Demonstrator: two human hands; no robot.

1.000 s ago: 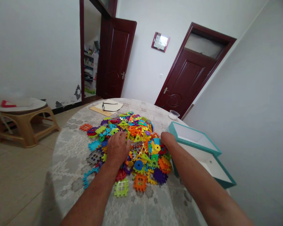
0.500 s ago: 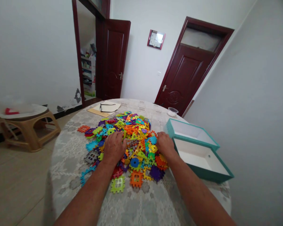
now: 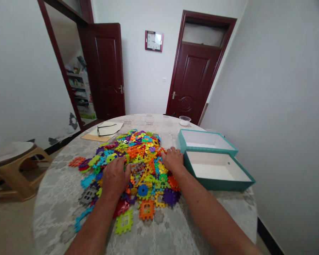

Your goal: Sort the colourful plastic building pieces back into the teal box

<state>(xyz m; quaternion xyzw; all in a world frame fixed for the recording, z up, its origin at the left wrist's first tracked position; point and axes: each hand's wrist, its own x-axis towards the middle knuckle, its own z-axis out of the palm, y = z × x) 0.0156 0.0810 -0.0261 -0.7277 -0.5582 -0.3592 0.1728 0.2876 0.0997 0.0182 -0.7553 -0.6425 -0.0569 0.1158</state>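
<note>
A heap of flat, bright plastic building tiles (image 3: 138, 152) lies on a round table (image 3: 175, 230) with a pale patterned cloth. My left hand (image 3: 115, 175) rests palm down on the left side of the heap, fingers spread over the pieces. On the heap's right side my right hand (image 3: 172, 159) also lies flat, fingers stretched toward the middle. Neither hand has a piece in its grasp. Loose tiles lie at the near edge, among them an orange one (image 3: 146, 209) and a green one (image 3: 124, 222).
Two teal boxes with white insides (image 3: 215, 184) stand open at the right of the heap. Glasses on papers (image 3: 106, 129) and a small clear cup (image 3: 185, 120) sit at the table's far side. A low tan stool (image 3: 13, 170) stands on the floor at left.
The view has swung to the right and levelled. Both hands stay flat on the heap, and my right hand has shifted a little inward onto the pieces.
</note>
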